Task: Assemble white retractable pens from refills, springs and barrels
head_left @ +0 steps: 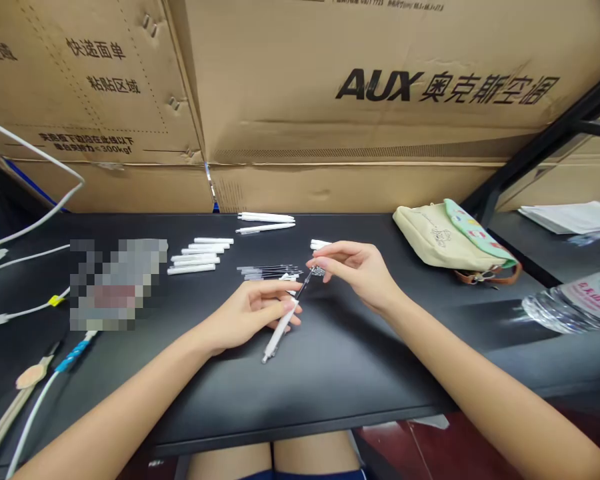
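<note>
My left hand is closed around a white pen barrel, its clicker end pointing down toward me. A dark, thin refill sticks out of the barrel's open upper end. My right hand pinches the refill's far tip between thumb and fingers; whether a spring is there too is too small to tell. Behind my hands lie several loose refills and a small pile of shiny metal springs. Short white pen parts lie just beyond my right fingers.
Several white barrels lie at left on the black table, and whole white pens at the back. A pouch and water bottle are at right. Cables run along the left; cardboard boxes stand behind.
</note>
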{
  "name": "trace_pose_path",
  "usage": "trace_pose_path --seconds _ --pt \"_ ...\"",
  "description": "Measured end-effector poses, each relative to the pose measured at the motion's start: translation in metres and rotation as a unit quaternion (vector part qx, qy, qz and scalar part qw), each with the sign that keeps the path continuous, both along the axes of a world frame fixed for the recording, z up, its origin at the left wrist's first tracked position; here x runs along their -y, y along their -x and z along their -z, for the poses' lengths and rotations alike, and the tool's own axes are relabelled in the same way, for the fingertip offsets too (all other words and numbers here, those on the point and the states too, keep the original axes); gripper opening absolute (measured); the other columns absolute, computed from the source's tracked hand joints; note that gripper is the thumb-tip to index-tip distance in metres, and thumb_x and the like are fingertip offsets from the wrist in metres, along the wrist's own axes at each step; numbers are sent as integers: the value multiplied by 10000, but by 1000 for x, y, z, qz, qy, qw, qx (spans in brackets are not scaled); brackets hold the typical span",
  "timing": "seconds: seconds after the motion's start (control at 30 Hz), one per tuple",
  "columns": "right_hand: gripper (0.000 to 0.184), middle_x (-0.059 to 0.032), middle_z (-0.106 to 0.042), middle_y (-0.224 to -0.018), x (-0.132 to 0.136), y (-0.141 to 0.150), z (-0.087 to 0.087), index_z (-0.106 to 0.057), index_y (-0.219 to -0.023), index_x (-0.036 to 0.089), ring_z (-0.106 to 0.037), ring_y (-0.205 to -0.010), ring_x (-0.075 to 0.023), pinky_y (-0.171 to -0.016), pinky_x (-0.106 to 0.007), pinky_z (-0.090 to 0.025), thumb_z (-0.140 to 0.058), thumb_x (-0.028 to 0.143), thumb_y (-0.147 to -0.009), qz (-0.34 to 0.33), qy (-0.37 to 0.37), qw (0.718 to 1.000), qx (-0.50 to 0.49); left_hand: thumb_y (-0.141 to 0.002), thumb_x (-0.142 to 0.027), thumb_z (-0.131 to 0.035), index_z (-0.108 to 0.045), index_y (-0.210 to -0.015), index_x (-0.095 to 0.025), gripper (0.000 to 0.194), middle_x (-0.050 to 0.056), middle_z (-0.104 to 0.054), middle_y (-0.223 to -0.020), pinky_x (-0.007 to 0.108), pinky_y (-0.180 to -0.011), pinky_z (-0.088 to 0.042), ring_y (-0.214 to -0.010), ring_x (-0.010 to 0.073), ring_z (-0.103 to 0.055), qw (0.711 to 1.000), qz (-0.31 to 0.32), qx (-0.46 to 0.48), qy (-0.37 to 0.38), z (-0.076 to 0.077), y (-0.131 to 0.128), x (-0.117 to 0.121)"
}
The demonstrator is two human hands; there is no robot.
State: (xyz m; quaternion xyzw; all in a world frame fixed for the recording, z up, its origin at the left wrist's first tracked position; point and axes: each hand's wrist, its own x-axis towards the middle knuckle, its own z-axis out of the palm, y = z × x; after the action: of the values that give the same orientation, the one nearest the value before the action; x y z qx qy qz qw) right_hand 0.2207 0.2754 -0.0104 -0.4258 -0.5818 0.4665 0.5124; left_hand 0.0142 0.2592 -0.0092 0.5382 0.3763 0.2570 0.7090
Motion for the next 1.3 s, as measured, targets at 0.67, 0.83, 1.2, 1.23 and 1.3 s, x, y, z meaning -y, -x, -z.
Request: trace_pose_path --seconds 0.67,0.83,1.2,1.23,1.3 --pt "252 -71 -708 -808 -30 -29 8 -656 -827 166 -654 -781 -185 -582 -271 -526 -684 387 -708 150 -15 989 7 -746 -329 -673 -597 -1084 -163 385 64 -657 -847 310 -696 -543 -749 187 -666 1000 -15 5 -13 0 1 0" --pt "222 -72 -704 -799 -61 -53 29 -672 -744 151 -648 -775 -200 -741 -341 -523 -693 348 -643 202 -34 969 136 -752 -319 -659 -580 -1083 -160 376 41 -626 -834 287 -679 -536 -750 178 -662 1000 -14 3 -18 0 2 0" --pt "217 -75 -702 -724 -82 -58 47 -679 -686 152 -634 -683 -202 -667 -319 -497 -624 360 -663 187 -30 955 227 -739 -344 -665 -570 -1086 -170 399 33 -616 -825 312 -695 -533 -755 190 -660 1000 -12 -6 -22 -2 1 1" --pt "227 -74 -701 -719 -82 -59 47 -684 -691 151 -630 -673 -200 -652 -314 -492 -636 370 -651 180 -26 956 232 -738 -346 -666 -570 -1088 -171 403 35 -619 -827 318 -700 -534 -757 191 -659 1000 -12 -6 -22 -2 1 1" --pt "238 -70 -698 -702 -81 -60 46 -695 -705 148 -619 -650 -195 -619 -304 -481 -659 370 -625 169 -13 955 244 -738 -348 -667 -570 -1093 -175 407 40 -627 -838 327 -711 -533 -761 192 -659 1000 -10 -4 -21 -1 1 1"
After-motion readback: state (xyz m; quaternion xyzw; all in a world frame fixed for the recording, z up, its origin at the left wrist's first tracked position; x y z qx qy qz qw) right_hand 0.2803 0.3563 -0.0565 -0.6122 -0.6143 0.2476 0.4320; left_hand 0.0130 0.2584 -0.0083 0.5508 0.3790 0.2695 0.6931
